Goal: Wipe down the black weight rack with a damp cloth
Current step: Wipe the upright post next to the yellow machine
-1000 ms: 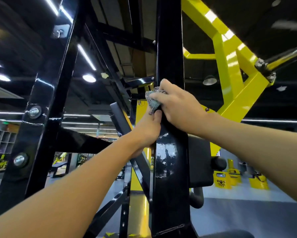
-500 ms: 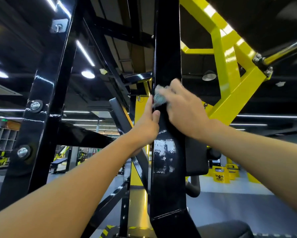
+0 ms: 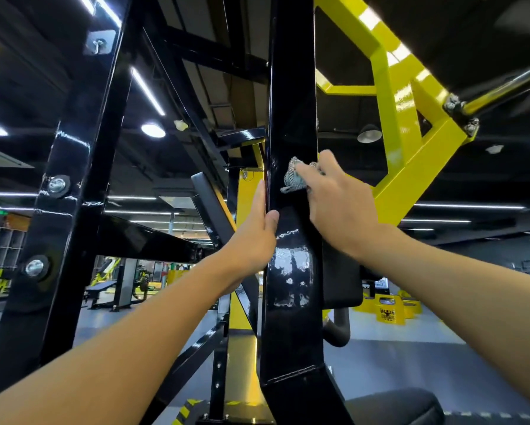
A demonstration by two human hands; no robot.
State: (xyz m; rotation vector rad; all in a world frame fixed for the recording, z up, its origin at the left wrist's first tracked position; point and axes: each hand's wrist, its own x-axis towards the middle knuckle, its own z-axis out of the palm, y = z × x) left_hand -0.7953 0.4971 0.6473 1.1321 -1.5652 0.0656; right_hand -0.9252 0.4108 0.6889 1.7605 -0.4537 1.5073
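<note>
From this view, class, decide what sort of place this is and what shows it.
Most likely a gym. A black steel upright and a yellow machine frame stand close by, and a weight bench sits on the floor behind. The right hand holds a cloth to it.

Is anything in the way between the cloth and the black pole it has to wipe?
No, nothing visible. The right hand holds the crumpled grey-white cloth right against the glossy black upright post. The left hand rests on the post's left edge lower down, clear of it.
</note>
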